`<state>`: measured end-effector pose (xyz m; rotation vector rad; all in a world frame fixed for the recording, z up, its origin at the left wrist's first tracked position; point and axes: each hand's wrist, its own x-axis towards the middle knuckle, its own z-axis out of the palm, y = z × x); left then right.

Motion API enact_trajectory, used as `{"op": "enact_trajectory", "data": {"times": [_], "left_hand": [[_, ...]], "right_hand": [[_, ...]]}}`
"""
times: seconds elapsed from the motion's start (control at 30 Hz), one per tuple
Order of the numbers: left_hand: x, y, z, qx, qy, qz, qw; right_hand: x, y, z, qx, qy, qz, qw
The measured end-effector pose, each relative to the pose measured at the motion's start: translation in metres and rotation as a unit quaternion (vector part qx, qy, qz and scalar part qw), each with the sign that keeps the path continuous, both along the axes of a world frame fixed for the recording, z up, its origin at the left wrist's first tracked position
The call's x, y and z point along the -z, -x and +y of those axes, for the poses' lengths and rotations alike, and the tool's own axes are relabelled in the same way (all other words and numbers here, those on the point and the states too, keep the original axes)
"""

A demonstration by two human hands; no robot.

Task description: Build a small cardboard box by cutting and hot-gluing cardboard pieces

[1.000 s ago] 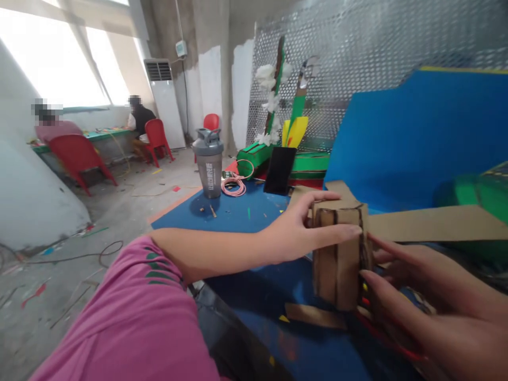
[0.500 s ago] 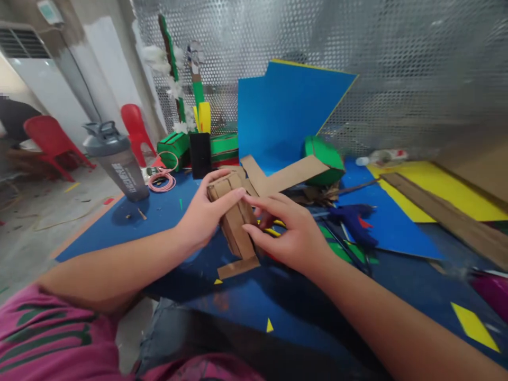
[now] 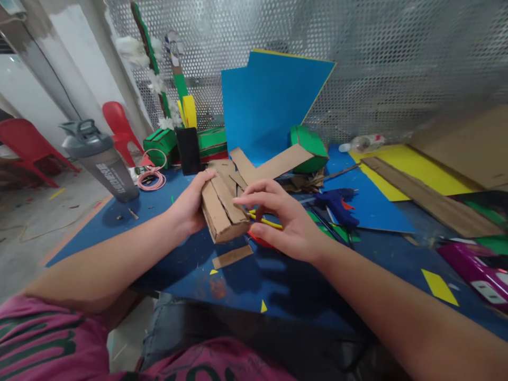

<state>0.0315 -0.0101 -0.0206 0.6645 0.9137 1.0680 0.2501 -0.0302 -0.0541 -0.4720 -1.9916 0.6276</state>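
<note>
A long brown cardboard block (image 3: 222, 209) is lifted a little above the blue table (image 3: 278, 280), tilted with its near end toward me. My left hand (image 3: 188, 206) grips its left side, fingers curled round it. My right hand (image 3: 278, 219) pinches its right edge with thumb and fingertips. A small cardboard strip (image 3: 232, 256) lies flat on the table just below the block. Yellow and red strips (image 3: 264, 225) show under my right palm.
A blue glue gun (image 3: 335, 200) lies right of my hands. Behind are crossed cardboard strips (image 3: 273, 164), a green box (image 3: 311, 148), an upright blue sheet (image 3: 270, 106) and a black cup (image 3: 188, 151). A grey shaker bottle (image 3: 101, 159) stands at the left, yellow sheet (image 3: 408, 169) at the right.
The view swung right and down from the room to the table. The block came up off the table and tilted flatter, both hands still on it; the small strip stayed on the table.
</note>
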Motion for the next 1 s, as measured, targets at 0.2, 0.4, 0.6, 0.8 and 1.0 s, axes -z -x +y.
{"op": "enact_trajectory", "data": {"times": [0.2, 0.4, 0.6, 0.8, 1.0], "left_hand": [[-0.0081, -0.0037, -0.0049, 0.008, 0.067, -0.017, 0.998], [-0.0059, -0.0044, -0.0050, 0.015, 0.074, -0.023, 0.997], [-0.0073, -0.0081, -0.0072, 0.009, 0.078, -0.028, 0.997], [-0.0021, -0.0062, -0.0054, 0.021, 0.079, -0.053, 0.995], [-0.0006, -0.0052, -0.0048, 0.034, 0.091, -0.063, 0.993]], "right_hand": [[-0.0011, 0.0073, -0.0069, 0.056, -0.160, -0.004, 0.986], [-0.0062, 0.0075, -0.0093, 0.050, -0.141, -0.007, 0.989], [-0.0029, 0.0080, -0.0081, 0.052, -0.148, -0.005, 0.988], [0.0014, 0.0084, -0.0047, 0.053, -0.184, -0.020, 0.981], [0.0017, 0.0072, -0.0045, 0.065, -0.199, -0.035, 0.977]]}}
